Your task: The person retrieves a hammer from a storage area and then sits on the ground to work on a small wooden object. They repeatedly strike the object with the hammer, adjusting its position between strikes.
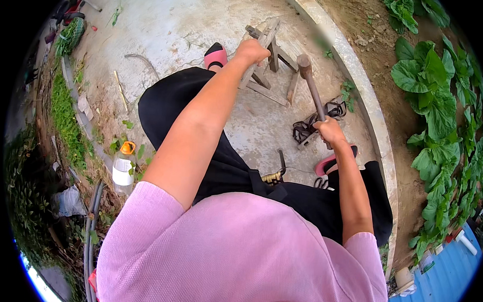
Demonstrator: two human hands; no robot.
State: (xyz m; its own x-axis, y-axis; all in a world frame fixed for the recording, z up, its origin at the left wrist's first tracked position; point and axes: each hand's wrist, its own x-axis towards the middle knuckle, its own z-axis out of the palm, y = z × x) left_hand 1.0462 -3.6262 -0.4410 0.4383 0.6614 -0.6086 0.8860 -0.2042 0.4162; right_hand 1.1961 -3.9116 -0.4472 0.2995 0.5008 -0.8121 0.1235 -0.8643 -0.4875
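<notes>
Pink shirt (243, 252) fills the bottom of my head view, with black trousers (171, 100) spreading beyond it. Ahead of the wearer I see a wooden frame (274, 59) on the concrete (177, 15), its legs and braces splayed. I make out the left hand (251, 52) wrapped around its top beam. To the right of the frame is the hammer (314, 92), its head away from the wearer; the right hand (331, 132) grasps it by the handle, near the end. From up here I cannot tell whether the head touches the frame. Below the handle lies a dark strap tangle (302, 131). Farther out, I get a pink shoe (216, 55) left of the frame, a curved kerb (361, 75) to the right, leafy plants (430, 83) past it, and a bottle (122, 171) on the left.
</notes>
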